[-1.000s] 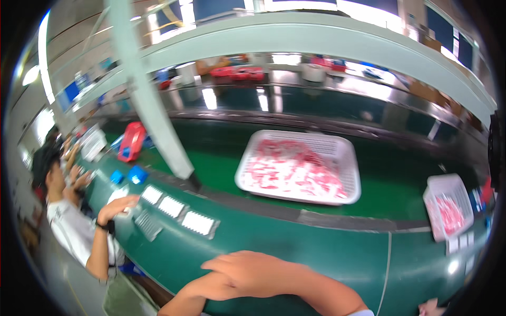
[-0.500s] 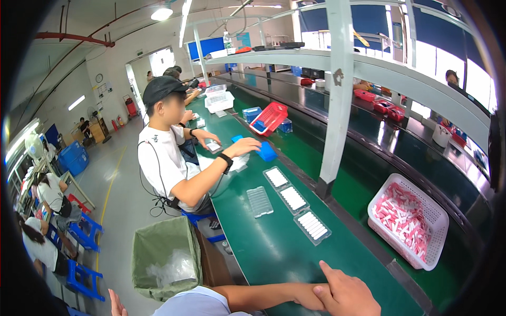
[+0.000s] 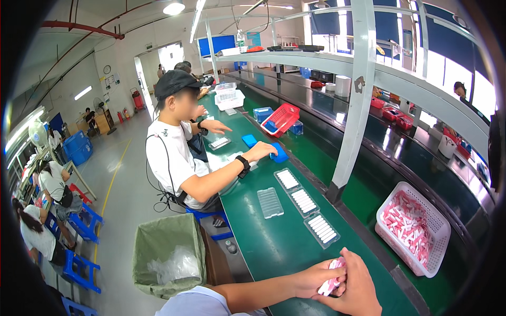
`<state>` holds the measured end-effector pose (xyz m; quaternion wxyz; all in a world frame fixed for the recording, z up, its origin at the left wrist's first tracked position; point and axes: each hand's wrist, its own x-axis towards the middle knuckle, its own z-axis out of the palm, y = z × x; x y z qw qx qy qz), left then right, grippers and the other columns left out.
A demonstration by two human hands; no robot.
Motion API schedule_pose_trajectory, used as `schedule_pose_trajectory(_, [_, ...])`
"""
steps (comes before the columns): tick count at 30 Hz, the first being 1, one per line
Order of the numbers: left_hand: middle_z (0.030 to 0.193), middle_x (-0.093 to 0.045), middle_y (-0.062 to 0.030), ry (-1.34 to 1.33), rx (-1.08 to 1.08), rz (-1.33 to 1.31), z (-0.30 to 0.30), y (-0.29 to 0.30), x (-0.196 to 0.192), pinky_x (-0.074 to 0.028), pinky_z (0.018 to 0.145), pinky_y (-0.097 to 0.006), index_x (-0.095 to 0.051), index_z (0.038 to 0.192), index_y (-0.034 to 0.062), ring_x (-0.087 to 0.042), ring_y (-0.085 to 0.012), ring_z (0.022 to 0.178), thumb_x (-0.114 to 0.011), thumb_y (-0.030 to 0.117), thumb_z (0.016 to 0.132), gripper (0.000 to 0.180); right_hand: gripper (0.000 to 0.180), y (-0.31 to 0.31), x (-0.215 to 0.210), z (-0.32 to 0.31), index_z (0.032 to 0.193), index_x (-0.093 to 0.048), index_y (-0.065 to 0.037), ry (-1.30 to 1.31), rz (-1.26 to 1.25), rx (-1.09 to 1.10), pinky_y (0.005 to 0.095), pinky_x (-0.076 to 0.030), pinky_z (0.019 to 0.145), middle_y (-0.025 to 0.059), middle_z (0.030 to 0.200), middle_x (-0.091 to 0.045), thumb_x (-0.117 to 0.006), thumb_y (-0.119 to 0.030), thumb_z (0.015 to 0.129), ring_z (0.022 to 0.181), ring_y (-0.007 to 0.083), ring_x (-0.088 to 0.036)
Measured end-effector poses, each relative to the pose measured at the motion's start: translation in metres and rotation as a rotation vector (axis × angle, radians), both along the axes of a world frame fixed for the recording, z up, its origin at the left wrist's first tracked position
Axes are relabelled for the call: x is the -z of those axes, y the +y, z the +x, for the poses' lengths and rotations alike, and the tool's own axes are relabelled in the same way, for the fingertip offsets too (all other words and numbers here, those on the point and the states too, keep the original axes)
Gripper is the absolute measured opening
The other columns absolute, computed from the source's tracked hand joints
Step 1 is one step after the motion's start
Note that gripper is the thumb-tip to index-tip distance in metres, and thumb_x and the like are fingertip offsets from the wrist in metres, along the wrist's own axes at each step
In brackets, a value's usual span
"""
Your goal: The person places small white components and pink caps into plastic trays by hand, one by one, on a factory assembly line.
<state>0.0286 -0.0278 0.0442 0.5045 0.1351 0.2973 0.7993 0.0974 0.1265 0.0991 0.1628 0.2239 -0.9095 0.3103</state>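
My left hand (image 3: 315,277) and my right hand (image 3: 357,290) meet at the near edge of the green table (image 3: 274,247). Together they hold a small bundle of pink and white pieces (image 3: 331,283), my left fingers closed over its top and my right hand cupping it from below. Just beyond my hands lie three clear trays filled with white pieces, the closest tray (image 3: 322,230) a short reach away. An empty clear tray (image 3: 270,203) lies beside them. To the right stands a white basket (image 3: 441,243) full of pink and white pieces.
A co-worker (image 3: 176,158) sits at the table to my left, one hand on a blue box (image 3: 279,154). A red basket (image 3: 282,118) and blue boxes lie farther along. A white post (image 3: 350,105) rises mid-table. A green-lined bin (image 3: 166,253) stands on the floor.
The view has swung left along the line, from the basket straight ahead to the co-worker. My hands have come together and now hold the pink and white bundle.
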Motion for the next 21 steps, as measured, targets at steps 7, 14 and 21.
schedule_pose_trajectory(7, [0.076, -0.057, -0.0027, 0.004, 0.034, 0.070, 0.001, -0.012, -0.003, -0.053, 0.079, -0.031, -0.052, 0.082, 0.0097, -0.064, -0.0162, 0.077, -0.054, 0.022, 0.108, 0.028, 0.082, 0.011, 0.014, -0.008, 0.142, -0.055, -0.005, 0.200, 0.067, -0.092, 0.0510, -0.047, 0.107, 0.0211, 0.132, -0.065, -0.086, -0.025, 0.069, 0.122, 0.0427, -0.061])
schedule_pose_trajectory(14, [0.074, -0.056, -0.0036, 0.014, 0.026, 0.073, -0.002, -0.008, 0.017, -0.051, 0.075, -0.030, -0.050, 0.075, 0.0100, -0.061, -0.0143, 0.073, -0.056, 0.014, 0.100, 0.026, 0.074, -0.007, -0.017, 0.001, 0.135, -0.061, -0.005, 0.072, 0.040, -0.047, 0.0515, -0.046, 0.108, 0.0216, 0.135, -0.064, -0.086, -0.032, 0.071, 0.123, 0.0428, -0.061])
schedule_pose_trajectory(21, [0.071, -0.050, 0.0036, 0.174, 0.303, -0.150, 0.011, -0.007, 0.018, -0.045, 0.066, -0.023, -0.053, 0.076, 0.0134, -0.052, -0.0058, 0.067, -0.058, 0.011, 0.093, 0.018, 0.081, -0.001, -0.002, 0.002, 0.139, -0.060, -0.003, -0.106, -0.057, -0.225, 0.0510, -0.043, 0.113, 0.0232, 0.139, -0.062, -0.086, -0.043, 0.074, 0.131, 0.0423, -0.058])
